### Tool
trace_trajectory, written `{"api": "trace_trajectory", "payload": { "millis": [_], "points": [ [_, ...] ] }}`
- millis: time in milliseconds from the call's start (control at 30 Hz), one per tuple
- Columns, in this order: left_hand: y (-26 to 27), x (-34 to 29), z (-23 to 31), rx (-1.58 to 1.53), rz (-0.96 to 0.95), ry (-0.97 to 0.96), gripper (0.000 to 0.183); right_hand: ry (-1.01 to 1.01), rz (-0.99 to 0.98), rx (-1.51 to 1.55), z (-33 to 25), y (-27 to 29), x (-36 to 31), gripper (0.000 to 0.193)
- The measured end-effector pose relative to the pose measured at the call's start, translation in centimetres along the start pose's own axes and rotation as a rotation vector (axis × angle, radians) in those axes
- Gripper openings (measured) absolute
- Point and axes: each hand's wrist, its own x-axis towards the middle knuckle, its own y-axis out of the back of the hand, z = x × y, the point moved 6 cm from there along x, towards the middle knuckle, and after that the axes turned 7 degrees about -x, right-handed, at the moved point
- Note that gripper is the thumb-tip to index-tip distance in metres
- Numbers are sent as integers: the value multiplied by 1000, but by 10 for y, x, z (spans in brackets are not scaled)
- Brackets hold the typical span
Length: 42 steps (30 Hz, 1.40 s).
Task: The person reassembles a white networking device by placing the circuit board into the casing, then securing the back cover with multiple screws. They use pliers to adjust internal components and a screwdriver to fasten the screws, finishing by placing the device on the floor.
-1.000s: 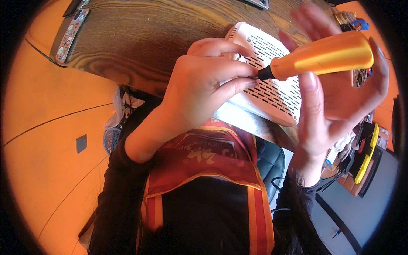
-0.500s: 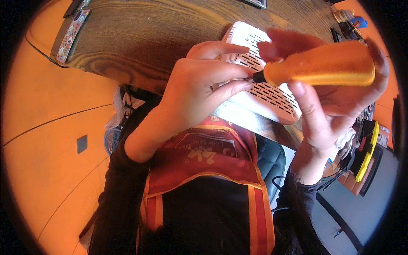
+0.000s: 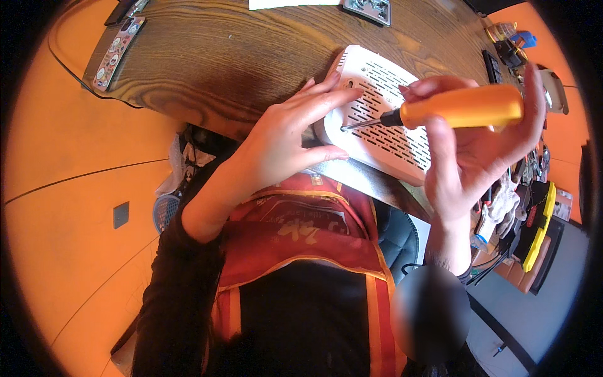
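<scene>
The work in hand is on a screw in a white vented casing (image 3: 383,119), which lies underside-up at the near edge of a wooden table (image 3: 220,56), right of centre.

**Hands**
- The left hand (image 3: 286,141) lies flat against the casing's left end. The fingers (image 3: 330,100) are extended and slightly spread, with the tips on the rim; the thumb runs along the near edge. It pinches nothing and appears to steady the casing.
- The right hand (image 3: 477,151) wraps an orange-handled screwdriver (image 3: 452,108). The thumb and fingers are curled around the handle, and the palm sits behind it.

**Tool position**
- The shaft points left and slightly downward.
- The tip meets the casing at a point near its left end, just right of the left fingertips, among the rows of slots.
- Whether the tip is seated in a screw head cannot be told; the spot is too small to resolve.

**Step in hand**
Judging by the pose, the driver is being set into, or turned in, a fastener on the casing.

**Next move calls for**
- Keep the shaft in line with the screw.
- Press along the shaft while turning.
- Hold the casing firmly with the left hand, with the fingertips out of the tip's path.

**Surroundings**
A flat patterned strip (image 3: 116,45) lies at the far left of the table. A small metal part (image 3: 367,9) lies at the far edge.
</scene>
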Motion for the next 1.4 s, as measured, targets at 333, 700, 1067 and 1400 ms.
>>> {"api": "trace_trajectory", "payload": {
  "millis": [333, 700, 1067, 1400],
  "points": [
    [-2, -1, -2, 14, 17, -44, 71, -205, -6, -255, -7, -3, 1, 77],
    [-2, -2, -3, -3, 58, -74, 71, -186, -157, -421, -5, -12, 9, 73],
    [0, -3, -3, 31, 54, -82, 70, -228, 9, -239, -6, -10, 10, 82],
    [-1, -4, -4, 22, 88, -83, 69, -23, 42, -508, -10, -7, 2, 87]
  ]
}}
